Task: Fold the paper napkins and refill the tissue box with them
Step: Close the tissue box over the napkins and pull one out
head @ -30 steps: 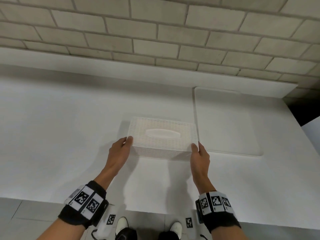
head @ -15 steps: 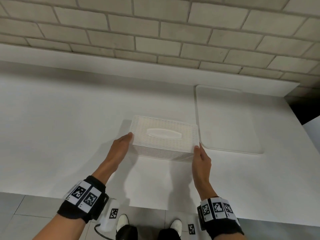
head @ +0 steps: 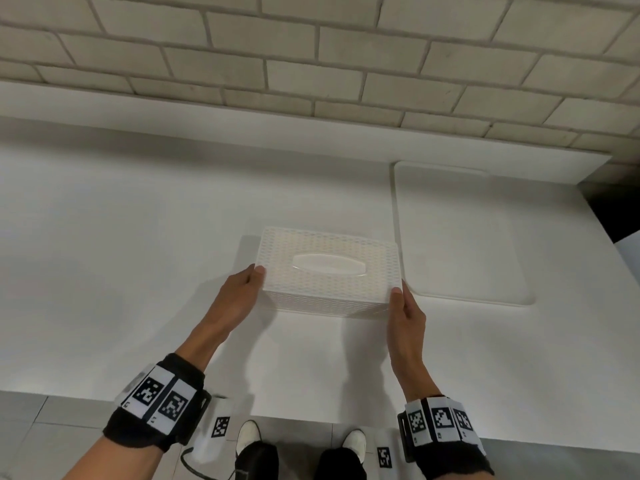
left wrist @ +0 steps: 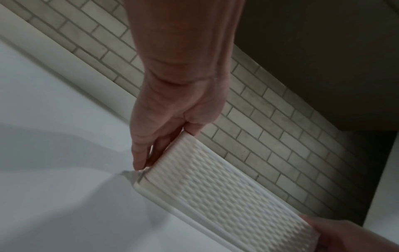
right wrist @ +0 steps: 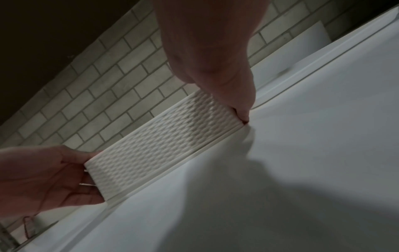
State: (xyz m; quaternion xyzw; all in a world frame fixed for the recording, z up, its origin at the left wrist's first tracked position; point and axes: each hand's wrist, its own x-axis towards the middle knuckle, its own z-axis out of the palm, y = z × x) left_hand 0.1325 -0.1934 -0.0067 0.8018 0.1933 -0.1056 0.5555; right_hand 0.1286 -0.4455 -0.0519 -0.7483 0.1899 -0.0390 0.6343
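White woven-pattern tissue box point(head: 329, 270) sits on the white countertop point(head: 138, 237), nearer its front edge, oval slot up. Left hand point(head: 239, 296) grips the box's left end, thumb on the top corner, fingers down the side. Right hand point(head: 407, 311) grips the right end likewise. White tray point(head: 460, 237) lies just right of the box.

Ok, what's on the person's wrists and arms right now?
Forearms are bare, no sleeves. Each wrist carries a black band with white panels printed with square black-and-white markers: left band, right band. A black buckle-like piece sticks out from the inner side of each band. Left hand and right hand are ungloved.
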